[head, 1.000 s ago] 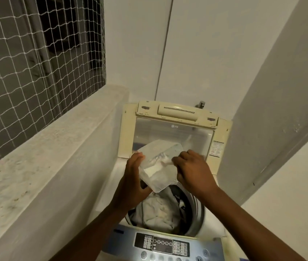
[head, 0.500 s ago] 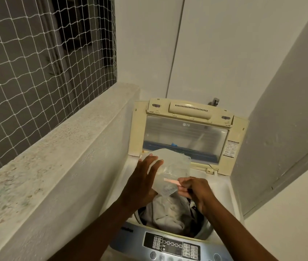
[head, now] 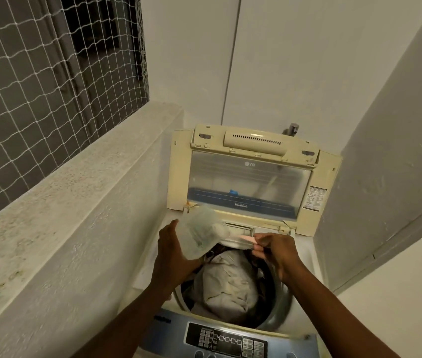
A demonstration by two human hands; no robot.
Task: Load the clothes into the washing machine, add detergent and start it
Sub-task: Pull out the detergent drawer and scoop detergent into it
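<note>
A top-loading washing machine stands below me with its cream lid raised against the back wall. Grey clothes fill the drum. My left hand holds a clear plastic detergent container tilted over the drum's far rim. My right hand pinches a small pink scoop at the container's mouth. The control panel with buttons and a display sits at the near edge.
A speckled stone ledge runs along the left, with white netting above it. White walls close in on the back and right. A tap shows behind the lid.
The container has tipped and dropped lower toward the drum's back rim. My right hand has drawn the pink scoop out to the right. The camera has tilted, showing more of the lid.
</note>
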